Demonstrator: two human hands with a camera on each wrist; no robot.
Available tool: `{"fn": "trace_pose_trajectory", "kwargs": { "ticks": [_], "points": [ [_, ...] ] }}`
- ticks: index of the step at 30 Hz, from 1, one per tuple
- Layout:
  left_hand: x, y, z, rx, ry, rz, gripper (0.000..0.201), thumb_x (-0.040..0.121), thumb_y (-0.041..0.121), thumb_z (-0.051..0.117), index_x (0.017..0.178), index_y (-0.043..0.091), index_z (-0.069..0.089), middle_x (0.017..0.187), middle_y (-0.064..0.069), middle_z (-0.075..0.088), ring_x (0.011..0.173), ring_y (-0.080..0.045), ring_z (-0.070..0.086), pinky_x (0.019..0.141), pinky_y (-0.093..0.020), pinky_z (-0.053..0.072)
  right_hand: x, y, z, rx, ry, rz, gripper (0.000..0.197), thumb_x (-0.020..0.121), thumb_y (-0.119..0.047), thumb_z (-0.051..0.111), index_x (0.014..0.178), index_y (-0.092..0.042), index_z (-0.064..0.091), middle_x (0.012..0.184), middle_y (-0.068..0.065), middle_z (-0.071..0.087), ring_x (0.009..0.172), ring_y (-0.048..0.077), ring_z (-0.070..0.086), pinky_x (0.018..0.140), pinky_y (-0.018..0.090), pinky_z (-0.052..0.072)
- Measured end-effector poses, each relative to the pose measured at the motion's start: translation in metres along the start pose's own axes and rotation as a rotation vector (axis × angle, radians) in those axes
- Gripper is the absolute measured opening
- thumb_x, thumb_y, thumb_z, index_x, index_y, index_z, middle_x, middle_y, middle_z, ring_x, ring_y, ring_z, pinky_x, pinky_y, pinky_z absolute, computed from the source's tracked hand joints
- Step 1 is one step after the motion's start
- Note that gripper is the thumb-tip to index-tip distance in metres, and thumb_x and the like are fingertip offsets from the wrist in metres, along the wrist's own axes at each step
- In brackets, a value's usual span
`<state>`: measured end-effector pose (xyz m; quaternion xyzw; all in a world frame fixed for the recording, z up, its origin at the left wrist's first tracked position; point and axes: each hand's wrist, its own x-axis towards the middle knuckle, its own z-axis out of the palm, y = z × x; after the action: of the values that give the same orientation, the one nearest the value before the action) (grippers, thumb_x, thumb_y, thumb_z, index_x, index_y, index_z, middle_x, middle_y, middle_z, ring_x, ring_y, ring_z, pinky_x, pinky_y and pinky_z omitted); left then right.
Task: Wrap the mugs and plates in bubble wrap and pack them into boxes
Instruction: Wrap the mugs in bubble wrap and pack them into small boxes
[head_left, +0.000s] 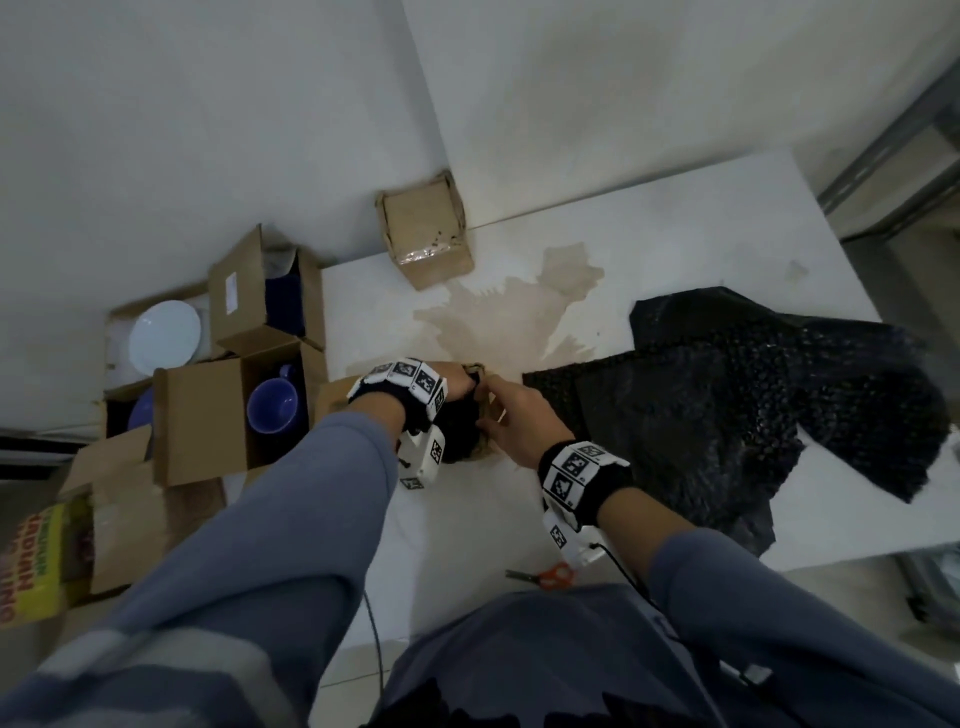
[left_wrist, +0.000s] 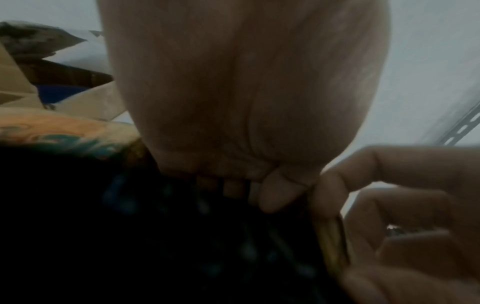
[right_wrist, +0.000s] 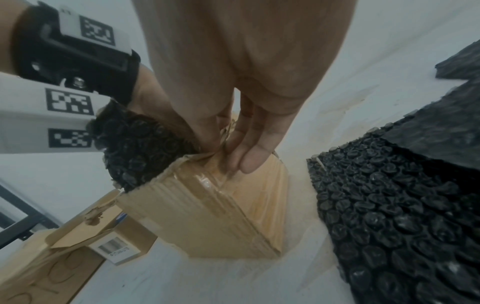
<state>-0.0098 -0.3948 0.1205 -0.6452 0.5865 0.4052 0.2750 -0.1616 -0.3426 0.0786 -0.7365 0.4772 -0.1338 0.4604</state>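
A bundle wrapped in black bubble wrap (head_left: 460, 431) sticks out of the top of a small cardboard box (right_wrist: 207, 205) at the table's middle. My left hand (head_left: 457, 384) lies over the bundle with its fingers (left_wrist: 233, 189) curled onto it. Right beside it, my right hand (head_left: 511, 415) pinches the box's near rim, fingers (right_wrist: 246, 160) on the taped outside. A big loose sheet of black bubble wrap (head_left: 727, 405) lies to the right. At the left, a blue mug (head_left: 275, 405) sits in an open box and a white plate (head_left: 165, 338) in another.
A closed taped box (head_left: 426, 234) stands at the back by the wall. Orange-handled scissors (head_left: 550, 574) lie at the table's near edge. Several open cartons and a yellow box (head_left: 36, 561) crowd the left side. A brown stain (head_left: 498, 312) marks the tabletop.
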Motion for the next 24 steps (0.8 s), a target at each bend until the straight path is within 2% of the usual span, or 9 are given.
{"fn": "trace_pose_trajectory", "kwargs": {
  "ticks": [2,4,5,8,11,15,17,21,24],
  "points": [
    [-0.001,-0.004,0.006,-0.033,0.026,0.025,0.028,0.1,0.032,0.041,0.106,0.023,0.067,0.111,-0.007,0.063,0.086,-0.022,0.051,0.069,-0.027,0.043,0.001,0.001,-0.002,0.004,-0.022,0.004,0.027,0.085,-0.013,0.069,0.105,-0.023,0.054,0.09,-0.006,0.057,0.077,0.02,0.059,0.071,0.038,0.052],
    [-0.005,-0.007,0.008,-0.07,0.048,0.042,0.029,0.093,0.04,0.038,0.082,0.034,0.064,0.095,-0.003,0.07,0.084,-0.026,0.064,0.08,-0.04,0.052,0.002,0.002,-0.004,0.007,-0.042,0.008,0.027,0.085,-0.015,0.069,0.104,-0.024,0.053,0.09,-0.007,0.057,0.079,0.02,0.06,0.072,0.038,0.053],
    [-0.009,-0.007,0.005,-0.06,0.044,0.055,0.028,0.093,0.039,0.039,0.081,0.035,0.064,0.092,-0.002,0.07,0.087,-0.026,0.065,0.085,-0.044,0.053,0.002,0.003,-0.005,0.007,-0.05,0.006,0.027,0.085,-0.016,0.068,0.104,-0.025,0.052,0.091,-0.007,0.057,0.079,0.02,0.06,0.071,0.038,0.052],
    [-0.018,-0.011,-0.005,-0.079,0.023,0.055,0.034,0.094,0.033,0.041,0.107,0.023,0.07,0.111,-0.005,0.067,0.1,-0.028,0.061,0.094,-0.041,0.048,0.003,0.005,-0.005,-0.007,-0.06,-0.01,0.027,0.085,-0.018,0.068,0.104,-0.026,0.051,0.094,-0.008,0.057,0.081,0.021,0.06,0.068,0.035,0.049],
    [-0.017,-0.021,-0.007,-0.048,0.038,0.005,0.035,0.095,0.026,0.039,0.113,0.016,0.067,0.113,-0.01,0.066,0.099,-0.029,0.061,0.091,-0.04,0.049,0.005,0.007,-0.003,-0.017,-0.043,-0.008,0.027,0.085,-0.021,0.069,0.105,-0.027,0.05,0.094,-0.01,0.053,0.077,0.017,0.052,0.063,0.03,0.04],
    [-0.011,-0.015,0.007,0.032,0.057,-0.028,0.027,0.101,0.03,0.035,0.093,0.019,0.058,0.097,-0.009,0.062,0.083,-0.025,0.056,0.076,-0.034,0.045,0.006,0.01,-0.004,-0.023,-0.068,-0.005,0.028,0.086,-0.024,0.069,0.105,-0.029,0.049,0.092,-0.012,0.051,0.074,0.013,0.047,0.062,0.028,0.036],
    [-0.004,-0.007,0.01,0.035,0.08,-0.032,0.03,0.102,0.03,0.035,0.093,0.016,0.06,0.097,-0.01,0.063,0.082,-0.026,0.056,0.073,-0.034,0.043,0.008,0.01,-0.006,-0.028,-0.09,0.004,0.027,0.087,-0.024,0.068,0.105,-0.029,0.049,0.092,-0.011,0.051,0.075,0.015,0.048,0.062,0.029,0.036],
    [-0.001,-0.006,0.008,0.065,0.053,-0.027,0.028,0.1,0.03,0.037,0.099,0.017,0.062,0.106,-0.01,0.067,0.087,-0.027,0.06,0.077,-0.034,0.047,0.009,0.01,-0.007,-0.027,-0.101,0.014,0.028,0.086,-0.026,0.067,0.106,-0.029,0.048,0.096,-0.009,0.054,0.083,0.022,0.057,0.064,0.03,0.038],
    [-0.009,-0.015,0.009,0.015,0.073,0.003,0.033,0.098,0.028,0.04,0.123,0.021,0.061,0.122,-0.008,0.064,0.1,-0.026,0.06,0.09,-0.039,0.05,0.006,0.011,-0.007,-0.038,-0.093,0.006,0.028,0.086,-0.03,0.066,0.107,-0.032,0.046,0.102,-0.007,0.058,0.087,0.024,0.061,0.064,0.031,0.04]
  ]
}}
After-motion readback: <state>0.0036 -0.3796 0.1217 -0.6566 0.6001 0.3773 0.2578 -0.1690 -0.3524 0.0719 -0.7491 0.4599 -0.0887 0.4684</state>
